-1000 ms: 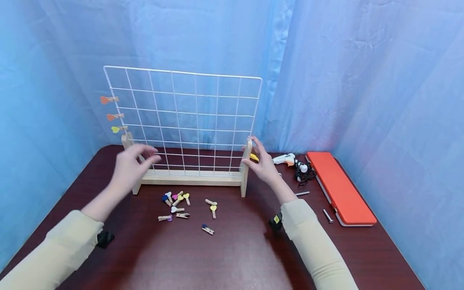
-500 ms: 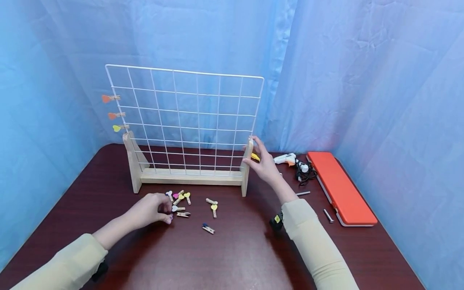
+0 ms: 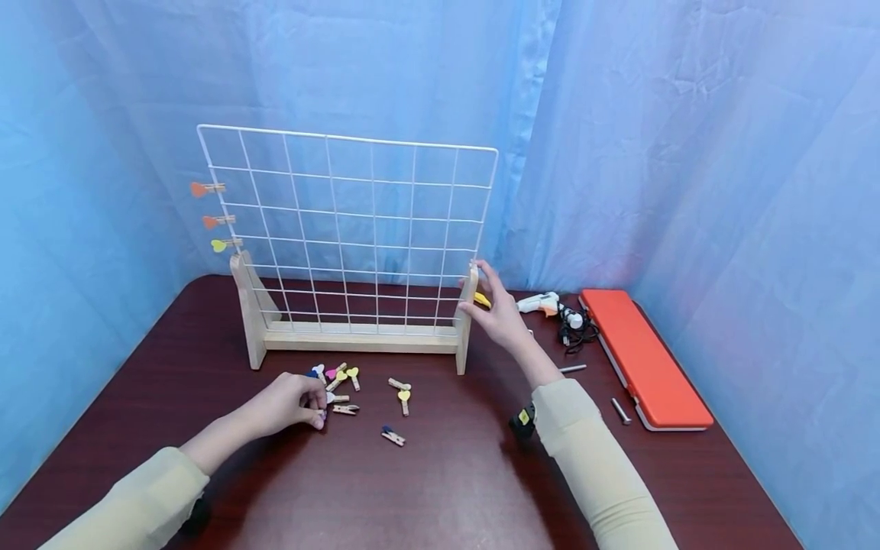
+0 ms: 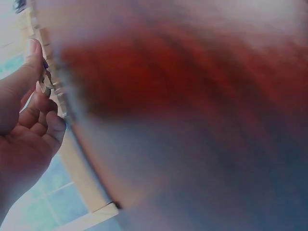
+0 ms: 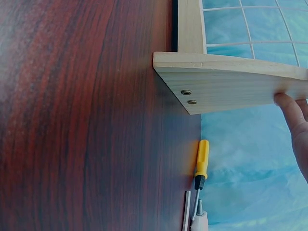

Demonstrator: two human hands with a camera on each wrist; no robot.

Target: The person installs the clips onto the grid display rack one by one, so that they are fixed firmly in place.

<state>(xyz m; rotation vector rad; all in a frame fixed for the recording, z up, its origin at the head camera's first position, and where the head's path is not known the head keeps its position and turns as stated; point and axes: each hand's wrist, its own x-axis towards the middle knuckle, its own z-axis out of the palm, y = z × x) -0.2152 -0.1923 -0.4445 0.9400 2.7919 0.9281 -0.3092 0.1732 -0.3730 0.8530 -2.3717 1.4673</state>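
Low over the table, my left hand [image 3: 292, 401] pinches a small wooden clothespin with a purple heart [image 4: 46, 81], mostly hidden by the thumb and fingers. Beside it lie several loose clothespins with heart tops, among them a white one [image 3: 337, 398] and a pink one [image 3: 333, 373]. Behind them stands a white wire grid [image 3: 326, 137] in a pale wooden stand [image 3: 360, 345]. My right hand [image 3: 503, 319] grips the stand's right upright [image 5: 226, 84]. Two orange-heart clothespins [image 3: 199, 189] and a yellow-heart clothespin [image 3: 218, 246] are clipped to the grid's left edge.
Further right are a white glue gun [image 3: 538, 302] with a black cord, a red case [image 3: 646, 359] and a bolt [image 3: 621, 412]. A yellow-handled screwdriver [image 5: 202, 158] lies behind my right hand. A blue-topped clothespin [image 3: 393, 436] lies nearer the front.
My left hand has come down from beside the grid's lower left to the loose clothespins and now pinches the purple-heart one. My right hand keeps its hold on the stand.
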